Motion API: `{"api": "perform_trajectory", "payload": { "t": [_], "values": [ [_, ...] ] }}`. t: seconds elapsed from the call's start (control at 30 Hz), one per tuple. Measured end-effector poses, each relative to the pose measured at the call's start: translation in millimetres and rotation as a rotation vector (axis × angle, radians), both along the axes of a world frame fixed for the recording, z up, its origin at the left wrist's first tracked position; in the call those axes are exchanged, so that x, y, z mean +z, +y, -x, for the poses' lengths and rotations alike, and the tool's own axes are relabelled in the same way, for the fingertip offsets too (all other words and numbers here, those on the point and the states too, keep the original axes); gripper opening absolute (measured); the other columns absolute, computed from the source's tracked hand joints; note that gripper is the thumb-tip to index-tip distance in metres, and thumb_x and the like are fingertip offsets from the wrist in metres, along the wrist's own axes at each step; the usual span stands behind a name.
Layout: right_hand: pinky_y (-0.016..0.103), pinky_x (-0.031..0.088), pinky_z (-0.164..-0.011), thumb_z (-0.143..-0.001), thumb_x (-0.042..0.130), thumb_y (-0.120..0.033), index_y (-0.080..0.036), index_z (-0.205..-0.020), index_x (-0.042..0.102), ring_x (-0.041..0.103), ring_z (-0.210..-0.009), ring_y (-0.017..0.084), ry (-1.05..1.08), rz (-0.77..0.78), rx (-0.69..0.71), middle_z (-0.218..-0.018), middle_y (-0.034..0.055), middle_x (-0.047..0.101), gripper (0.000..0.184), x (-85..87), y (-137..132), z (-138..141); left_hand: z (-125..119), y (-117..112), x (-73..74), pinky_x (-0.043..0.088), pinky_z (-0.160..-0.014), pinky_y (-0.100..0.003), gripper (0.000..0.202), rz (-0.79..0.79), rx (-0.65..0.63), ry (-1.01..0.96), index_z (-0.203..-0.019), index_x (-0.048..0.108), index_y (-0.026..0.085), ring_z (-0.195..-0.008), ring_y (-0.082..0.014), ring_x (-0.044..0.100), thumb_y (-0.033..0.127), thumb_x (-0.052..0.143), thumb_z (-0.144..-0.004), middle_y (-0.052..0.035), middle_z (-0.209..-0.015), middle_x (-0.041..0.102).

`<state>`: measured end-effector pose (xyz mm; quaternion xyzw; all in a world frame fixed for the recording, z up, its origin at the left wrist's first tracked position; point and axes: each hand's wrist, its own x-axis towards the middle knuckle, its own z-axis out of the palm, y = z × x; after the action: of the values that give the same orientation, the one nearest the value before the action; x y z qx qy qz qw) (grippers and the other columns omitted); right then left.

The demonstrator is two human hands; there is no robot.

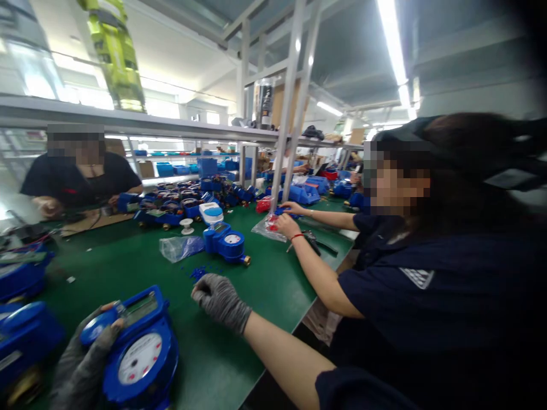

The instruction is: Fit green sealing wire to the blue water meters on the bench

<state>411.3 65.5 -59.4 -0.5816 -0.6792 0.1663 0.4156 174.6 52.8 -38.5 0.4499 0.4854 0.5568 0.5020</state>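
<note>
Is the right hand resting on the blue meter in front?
No: the gloved right hand lies on the green table, while the left hand holds the blue meter.

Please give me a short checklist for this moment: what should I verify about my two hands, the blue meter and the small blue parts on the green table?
1. Left hand holds the blue meter with its dial face visible: ok.
2. Right hand rests closed on the green table; whether it holds a part: cannot tell.
3. Small blue parts lie loose just beyond the right hand: ok.
4. Second meter and plastic bag stand apart from both hands: ok.
5. Co-worker's hand is busy further along, away from mine: ok.
</note>
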Motion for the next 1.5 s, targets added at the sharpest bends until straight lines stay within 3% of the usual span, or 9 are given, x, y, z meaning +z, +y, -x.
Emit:
{"api": "perform_trajectory", "payload": {
  "t": [0.03,0.1,0.17,0.57,0.8,0.9,1.13,1.27,1.5],
  "values": [
    [0.024,0.05,-0.074,-0.083,0.062,-0.02,-0.015,-0.087,0.068,0.066,-0.079,0.014,0.066,-0.012,0.036,-0.084,0.0035,0.072,0.009,8.8,-3.7,2.7,0.7,-0.6,-1.1,0.062,-0.058,-0.043,0.065,0.074,0.006,-0.01,-0.123,0.059,0.032,-0.076,-0.033,0.071,0.048,0.082,-0.065,-0.0033,-0.096,0.072],
    [0.023,0.049,-0.071,-0.082,0.063,-0.019,-0.015,-0.083,0.068,0.064,-0.075,0.013,0.121,-0.014,0.115,-0.079,0.0022,0.07,0.006,23.7,-8.7,8.9,1.2,1.2,-3.1,0.061,-0.075,-0.041,0.069,0.03,-0.067,-0.111,-0.13,0.053,0.03,-0.091,-0.0305,0.069,0.044,0.081,-0.069,-0.0064,-0.113,0.068],
    [0.022,0.048,-0.068,-0.082,0.063,-0.018,-0.015,-0.08,0.067,0.063,-0.072,0.012,0.088,-0.011,0.188,-0.076,0.0008,0.068,0.005,33.7,-11.5,16.2,1.3,5.2,-5.1,0.059,-0.079,-0.04,0.069,-0.014,-0.073,-0.158,-0.133,0.051,0.028,-0.094,-0.0292,0.068,0.042,0.079,-0.072,-0.0083,-0.115,0.067],
    [0.023,0.044,-0.066,-0.081,0.061,-0.017,-0.016,-0.078,0.066,0.059,-0.07,0.013,-0.237,-0.007,0.305,-0.075,0.0002,0.066,0.006,46.1,-6.7,42.0,1.4,9.8,-8.6,0.058,-0.08,-0.04,0.063,-0.092,-0.099,-0.186,-0.133,0.049,0.026,-0.098,-0.0287,0.066,0.037,0.076,-0.077,-0.0097,-0.119,0.064],
    [0.028,0.045,-0.072,-0.082,0.057,-0.02,-0.016,-0.081,0.066,0.058,-0.077,0.017,-0.543,-0.028,0.243,-0.081,0.0044,0.064,0.009,61.3,-9.9,49.1,2.3,10.7,-9.4,0.057,-0.081,-0.04,0.064,-0.082,-0.094,-0.153,-0.13,0.053,0.026,-0.099,-0.0298,0.066,0.042,0.078,-0.073,-0.0097,-0.12,0.064],
    [0.029,0.045,-0.072,-0.083,0.059,-0.021,-0.017,-0.084,0.066,0.059,-0.08,0.019,-0.614,-0.015,0.285,-0.085,0.0045,0.064,0.009,66.1,-10.0,47.9,3.4,9.9,-10.4,0.058,-0.08,-0.038,0.063,-0.088,-0.097,-0.135,-0.13,0.052,0.026,-0.099,-0.029,0.066,0.041,0.077,-0.075,-0.0088,-0.117,0.065],
    [0.034,0.045,-0.075,-0.091,0.053,-0.035,-0.017,-0.091,0.065,0.057,-0.082,0.021,-0.768,-0.147,0.444,-0.091,0.0069,0.065,0.022,65.8,-24.0,35.5,2.6,8.8,-11.8,0.059,-0.08,-0.039,0.066,-0.057,-0.049,-0.199,-0.129,0.054,0.028,-0.096,-0.0291,0.067,0.041,0.081,-0.07,-0.0075,-0.118,0.065],
    [0.036,0.045,-0.074,-0.094,0.047,-0.04,-0.016,-0.092,0.064,0.057,-0.083,0.022,-0.785,-0.184,0.413,-0.092,0.0082,0.065,0.029,60.3,-33.3,35.8,1.0,8.9,-12.3,0.06,-0.078,-0.04,0.066,-0.029,-0.031,-0.186,-0.13,0.054,0.029,-0.096,-0.03,0.067,0.042,0.08,-0.07,-0.0072,-0.117,0.066],
    [0.036,0.046,-0.071,-0.095,0.043,-0.037,-0.019,-0.09,0.061,0.061,-0.078,0.023,-0.733,-0.112,0.325,-0.088,0.0064,0.068,0.026,55.2,-37.6,45.7,-2.4,4.7,-9.3,0.062,-0.075,-0.039,0.059,0.046,0.009,-0.156,-0.124,0.059,0.033,-0.098,-0.031,0.067,0.043,0.08,-0.069,-0.0023,-0.117,0.067]
  ]
}}
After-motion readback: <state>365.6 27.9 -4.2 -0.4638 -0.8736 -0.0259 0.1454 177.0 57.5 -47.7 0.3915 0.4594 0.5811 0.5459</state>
